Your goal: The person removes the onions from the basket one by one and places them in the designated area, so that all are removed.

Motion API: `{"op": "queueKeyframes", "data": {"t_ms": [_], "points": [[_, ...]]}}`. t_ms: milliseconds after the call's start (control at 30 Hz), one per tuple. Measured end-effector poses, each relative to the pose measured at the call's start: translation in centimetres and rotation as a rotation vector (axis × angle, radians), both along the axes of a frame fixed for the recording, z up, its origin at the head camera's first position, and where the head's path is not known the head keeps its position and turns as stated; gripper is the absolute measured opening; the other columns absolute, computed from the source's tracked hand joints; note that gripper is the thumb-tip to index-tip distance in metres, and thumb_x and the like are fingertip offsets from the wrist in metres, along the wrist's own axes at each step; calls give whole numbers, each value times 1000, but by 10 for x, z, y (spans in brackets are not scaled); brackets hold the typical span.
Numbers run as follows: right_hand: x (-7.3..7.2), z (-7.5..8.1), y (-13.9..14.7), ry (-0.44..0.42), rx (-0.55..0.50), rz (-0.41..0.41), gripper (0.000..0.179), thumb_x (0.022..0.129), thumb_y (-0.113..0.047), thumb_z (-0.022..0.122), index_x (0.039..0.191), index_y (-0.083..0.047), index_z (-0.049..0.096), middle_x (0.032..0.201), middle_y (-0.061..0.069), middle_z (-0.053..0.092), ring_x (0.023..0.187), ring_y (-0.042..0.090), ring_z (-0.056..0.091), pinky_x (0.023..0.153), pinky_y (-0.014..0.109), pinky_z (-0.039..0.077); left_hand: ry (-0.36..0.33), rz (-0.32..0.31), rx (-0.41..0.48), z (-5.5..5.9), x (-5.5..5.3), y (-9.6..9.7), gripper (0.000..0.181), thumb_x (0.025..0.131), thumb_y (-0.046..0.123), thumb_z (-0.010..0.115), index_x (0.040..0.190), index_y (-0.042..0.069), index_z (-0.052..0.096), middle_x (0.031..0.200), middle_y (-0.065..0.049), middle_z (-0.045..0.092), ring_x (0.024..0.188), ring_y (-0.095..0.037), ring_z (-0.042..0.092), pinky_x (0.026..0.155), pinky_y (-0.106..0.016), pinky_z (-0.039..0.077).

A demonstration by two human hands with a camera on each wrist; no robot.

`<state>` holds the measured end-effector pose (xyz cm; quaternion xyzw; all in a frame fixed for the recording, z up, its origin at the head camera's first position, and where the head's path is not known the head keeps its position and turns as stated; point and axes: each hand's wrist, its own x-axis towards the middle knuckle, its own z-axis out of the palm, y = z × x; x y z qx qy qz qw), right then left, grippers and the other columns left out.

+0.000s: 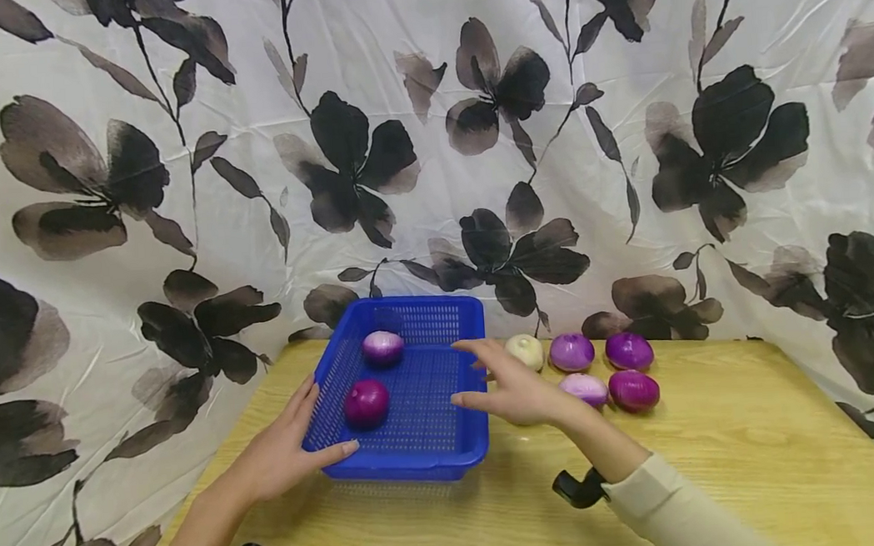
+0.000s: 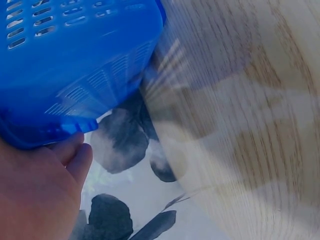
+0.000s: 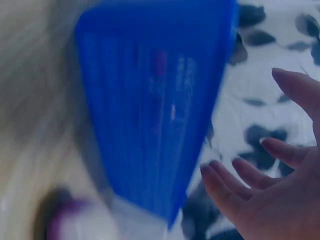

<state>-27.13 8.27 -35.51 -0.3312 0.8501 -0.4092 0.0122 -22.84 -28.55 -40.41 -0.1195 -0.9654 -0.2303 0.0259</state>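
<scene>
A blue plastic basket [image 1: 423, 407] with slotted walls stands at the left part of the table. Inside it lie a dark red onion [image 1: 367, 404] and a paler purple-and-white onion [image 1: 383, 349]. My left hand [image 1: 279, 454] holds the basket's left rim near the front corner, thumb over the rim and fingers along the outer side. In the left wrist view, fingertips [image 2: 75, 152] show just under the rim. My right hand [image 1: 515, 389] is by the basket's right rim, fingers spread and nothing in them; the right wrist view shows it apart from the blurred basket wall [image 3: 150, 110].
Right of the basket, a white onion [image 1: 524, 351] and several purple onions [image 1: 634, 390] sit grouped on the wooden table [image 1: 733, 447], partly behind my right hand and forearm. A white floral cloth [image 1: 431, 181] hangs behind the table and along its sides.
</scene>
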Motion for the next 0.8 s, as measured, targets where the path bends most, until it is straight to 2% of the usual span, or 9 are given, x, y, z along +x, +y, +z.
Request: {"op": "queueKeyframes", "data": {"t_ms": [167, 267, 400, 633, 800], "points": [[-1, -5, -46, 10, 55, 30, 85, 90, -36, 77, 159, -14, 33, 154, 16, 39, 138, 32, 46, 112, 52, 41, -15, 5, -7, 2, -3, 0, 121, 84, 76, 64, 163, 0, 13, 170, -19, 8, 146, -55, 28, 105, -75, 34], [-1, -10, -71, -16, 99, 35, 91, 89, -37, 78, 161, -14, 27, 158, 17, 33, 144, 32, 40, 117, 52, 36, -20, 2, -14, 3, -3, 1, 120, 85, 75, 64, 163, -1, 12, 170, -20, 8, 146, -55, 28, 104, -76, 34], [-4, -19, -99, -56, 164, 18, 98, 88, -38, 81, 163, -14, 23, 161, 19, 28, 147, 36, 36, 116, 55, 37, -29, 0, -16, 3, -2, 1, 119, 86, 74, 64, 163, -2, 13, 171, -20, 7, 147, -55, 26, 105, -75, 34], [-10, -26, -133, -123, 276, -19, 107, 82, -35, 85, 164, -13, 20, 165, 20, 21, 147, 45, 32, 111, 63, 38, -30, 1, -13, 4, -1, 1, 119, 86, 73, 65, 163, -2, 12, 171, -19, 6, 147, -55, 27, 105, -75, 34], [-9, -29, -148, -158, 388, -49, 104, 84, -34, 83, 163, -10, 20, 165, 18, 21, 147, 44, 33, 112, 62, 37, -25, 0, -12, 5, -1, 2, 119, 86, 73, 65, 162, -4, 14, 171, -20, 7, 146, -55, 29, 106, -74, 35]]}}
